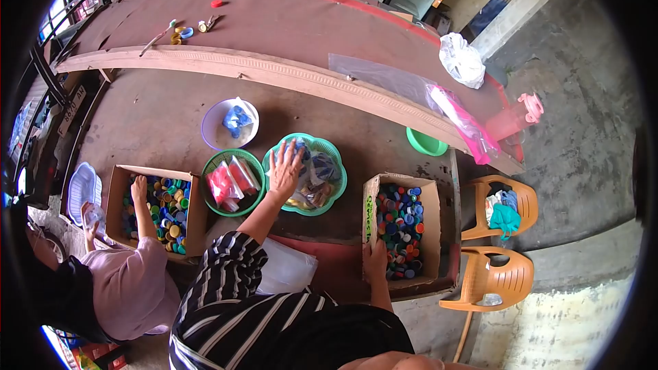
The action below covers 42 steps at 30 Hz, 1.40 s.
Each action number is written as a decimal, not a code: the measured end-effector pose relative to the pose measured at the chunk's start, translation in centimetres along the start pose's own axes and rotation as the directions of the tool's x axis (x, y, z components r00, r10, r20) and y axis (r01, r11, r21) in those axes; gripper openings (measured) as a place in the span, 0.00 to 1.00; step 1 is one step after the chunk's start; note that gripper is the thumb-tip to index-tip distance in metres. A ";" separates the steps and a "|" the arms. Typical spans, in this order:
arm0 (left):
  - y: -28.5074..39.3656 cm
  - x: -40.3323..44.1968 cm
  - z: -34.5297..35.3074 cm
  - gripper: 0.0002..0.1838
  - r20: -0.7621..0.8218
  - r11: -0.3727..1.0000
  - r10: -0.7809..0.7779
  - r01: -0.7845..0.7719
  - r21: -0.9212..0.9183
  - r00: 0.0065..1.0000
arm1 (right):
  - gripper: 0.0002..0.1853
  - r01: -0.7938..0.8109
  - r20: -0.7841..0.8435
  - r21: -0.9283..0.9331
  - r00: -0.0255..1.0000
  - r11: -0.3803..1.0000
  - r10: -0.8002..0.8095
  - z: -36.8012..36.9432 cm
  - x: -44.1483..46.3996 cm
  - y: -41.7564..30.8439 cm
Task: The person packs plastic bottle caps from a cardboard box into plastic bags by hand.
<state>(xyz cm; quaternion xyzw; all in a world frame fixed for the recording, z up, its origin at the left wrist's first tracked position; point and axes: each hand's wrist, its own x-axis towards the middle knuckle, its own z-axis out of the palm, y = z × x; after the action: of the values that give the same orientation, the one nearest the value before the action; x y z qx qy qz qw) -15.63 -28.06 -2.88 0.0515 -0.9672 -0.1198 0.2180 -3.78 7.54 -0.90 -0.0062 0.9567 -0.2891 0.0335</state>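
My left hand [284, 173] reaches over a turquoise plastic basket [343, 178], its fingers spread on or just above the clear bags of bottle caps [321, 168] inside. At the right, my right hand [375, 262] grips the near left edge of a cardboard box [430, 233] with handwriting on its flap. Loose bottle caps [404, 223] in red, blue, green and other colours fill that box. Just left of the turquoise basket, a green basket [211, 202] contains bags of red and white pieces [232, 181]. Behind it is a white bowl with a purple rim [205, 130], holding a bag of blue caps [236, 121].
A co-worker's hand [139, 188] is in another cardboard box [195, 229] of caps; their other hand holds a clear bag [91, 216]. A wooden rail [240, 68] crosses the table. Orange chairs [524, 209] stand at right. Plastic sheets [284, 264] lie near my lap.
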 end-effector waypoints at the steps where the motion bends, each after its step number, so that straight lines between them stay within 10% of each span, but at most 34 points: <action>1: 0.3 -0.2 0.2 0.32 -0.007 0.996 0.075 -0.075 0.042 0.997 | 0.18 0.005 -0.012 0.000 1.000 1.000 -0.005 0.2 0.0 0.1; 12: 0.4 -1.5 1.2 0.34 0.151 0.997 -0.012 0.023 -0.073 0.988 | 0.14 0.069 -0.071 -0.055 0.995 0.996 -0.072 0.8 0.0 0.8; 16: 1.3 -2.5 0.2 0.35 -0.047 0.996 0.014 -0.018 -0.093 0.999 | 0.14 0.124 -0.127 -0.083 0.983 0.989 -0.133 1.5 0.0 2.2; 24: 1.6 -14.6 -5.3 0.15 -0.077 0.917 0.053 -0.079 -0.392 0.996 | 0.15 0.136 -0.099 -0.119 0.984 0.983 -0.148 1.9 0.5 2.7; 30: 0.8 -26.8 -3.8 0.20 0.220 0.898 0.062 0.042 -0.438 0.974 | 0.17 0.180 -0.124 -0.170 0.971 0.969 -0.203 2.1 0.6 2.7; 42: 1.9 -30.3 -3.2 0.14 0.189 0.914 -0.098 0.163 -0.372 0.977 | 0.20 0.113 -0.073 -0.145 0.989 0.983 -0.125 1.6 0.7 2.2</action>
<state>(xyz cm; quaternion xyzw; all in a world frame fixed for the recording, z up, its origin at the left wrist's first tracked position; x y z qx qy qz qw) 12.97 -22.28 -11.98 0.0620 -0.9338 -0.3260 0.1338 -4.35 8.50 -3.46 -0.0540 0.9731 -0.2227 -0.0236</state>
